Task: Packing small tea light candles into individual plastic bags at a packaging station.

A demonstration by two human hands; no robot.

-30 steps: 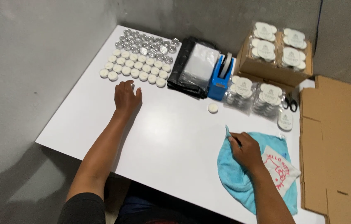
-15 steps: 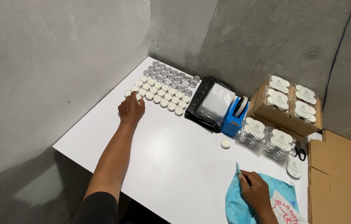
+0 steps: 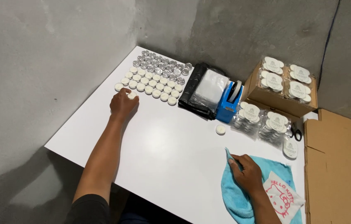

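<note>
The white surface (image 3: 163, 141) carries everything. One flattened cardboard sheet (image 3: 339, 166) lies at its right edge, and one open cardboard box (image 3: 273, 97) of packed candles stands at the back. One blue cloth (image 3: 242, 199) lies at the near edge; the right hand (image 3: 248, 174) rests on it, fingers curled and pinching its raised corner. One blue tape dispenser (image 3: 229, 101) stands beside a black bag. The left hand (image 3: 122, 103) reaches the near left end of the rows of white tealight candles (image 3: 152, 85), its fingers closed on one candle (image 3: 132, 96). A single tealight (image 3: 220, 129) sits apart, mid-surface.
</note>
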